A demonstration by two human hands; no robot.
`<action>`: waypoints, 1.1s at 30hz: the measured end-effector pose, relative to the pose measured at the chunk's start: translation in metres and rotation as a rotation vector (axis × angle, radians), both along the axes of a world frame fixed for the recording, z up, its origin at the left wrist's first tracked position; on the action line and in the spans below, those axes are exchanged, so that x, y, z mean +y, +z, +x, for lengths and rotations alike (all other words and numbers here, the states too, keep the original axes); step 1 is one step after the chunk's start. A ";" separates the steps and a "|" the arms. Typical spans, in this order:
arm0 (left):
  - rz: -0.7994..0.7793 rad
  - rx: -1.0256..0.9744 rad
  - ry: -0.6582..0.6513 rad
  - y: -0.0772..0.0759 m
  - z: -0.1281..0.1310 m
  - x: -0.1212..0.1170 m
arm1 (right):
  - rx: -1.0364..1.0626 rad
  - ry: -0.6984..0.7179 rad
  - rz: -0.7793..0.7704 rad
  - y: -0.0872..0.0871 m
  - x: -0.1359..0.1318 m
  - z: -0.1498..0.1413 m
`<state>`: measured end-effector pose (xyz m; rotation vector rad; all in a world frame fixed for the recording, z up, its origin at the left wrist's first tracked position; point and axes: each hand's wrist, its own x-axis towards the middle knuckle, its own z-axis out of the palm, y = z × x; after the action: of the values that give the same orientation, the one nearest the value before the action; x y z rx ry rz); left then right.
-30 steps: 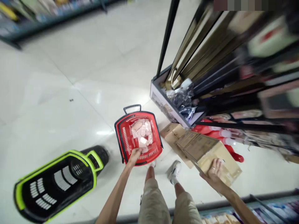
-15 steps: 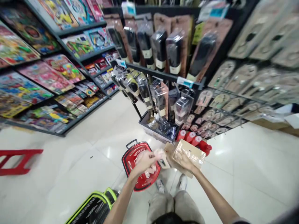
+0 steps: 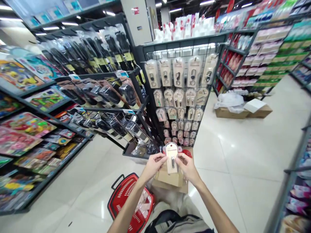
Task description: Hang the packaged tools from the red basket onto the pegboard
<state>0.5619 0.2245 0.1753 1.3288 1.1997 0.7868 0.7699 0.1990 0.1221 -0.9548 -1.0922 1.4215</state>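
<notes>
Both my hands hold up one small carded packet (image 3: 171,158), pale pink with a dark metal tool in its blister. My left hand (image 3: 154,165) pinches its left edge and my right hand (image 3: 187,167) pinches its right edge. Straight ahead stands a wire rack (image 3: 181,94) hung with many packets of the same kind. Below my hands on the floor lies an open cardboard box (image 3: 170,179). A red shopping basket (image 3: 128,200) with more pink packets inside stands by my left forearm.
Black shelves (image 3: 73,97) with hanging bagged brushes and toy boxes run along the left. Cardboard boxes (image 3: 243,110) sit on the white tiled floor at the back right, before more shelving. Another shelf edge (image 3: 295,181) is close on the right.
My head has lifted from the floor to the rack. My left hand took a packet out of the red basket; my right hand left the cardboard box, and both now hold the packet.
</notes>
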 end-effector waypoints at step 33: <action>-0.136 -0.305 0.083 -0.109 -0.022 -0.009 | -0.198 -0.143 -0.070 -0.053 -0.011 -0.046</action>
<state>0.5400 0.2155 0.0660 1.0116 1.0491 0.9152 0.7242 0.1880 0.0695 -1.2204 -1.0999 1.2757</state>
